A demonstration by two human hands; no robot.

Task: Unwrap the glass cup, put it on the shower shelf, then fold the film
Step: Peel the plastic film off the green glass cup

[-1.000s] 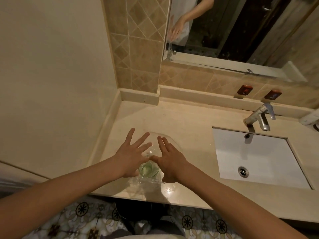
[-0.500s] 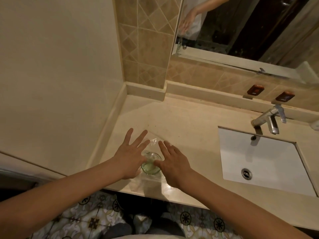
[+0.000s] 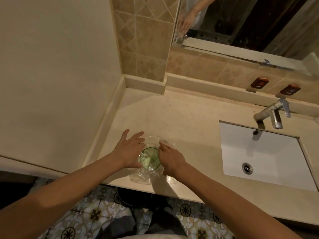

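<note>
Bathroom table (image 3: pixel 189 128) is carrying the upright glass cup (image 3: pixel 149 158) on loose film (image 3: pixel 143 176); left hand (image 3: pixel 128 150) and right hand (image 3: pixel 170 156) are flanking it, fingers straight, gripping nothing.

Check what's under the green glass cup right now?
Clear plastic film lies under the glass cup, crumpled and spreading onto the counter on its near and far sides. The left hand and right hand flank the cup and cover the film's side edges.

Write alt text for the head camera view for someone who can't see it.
Two bare hands flank a green glass cup standing on crinkled clear film on a beige counter: the left hand spread open, the right hand touching the film. A white sink and faucet sit at right.
</note>
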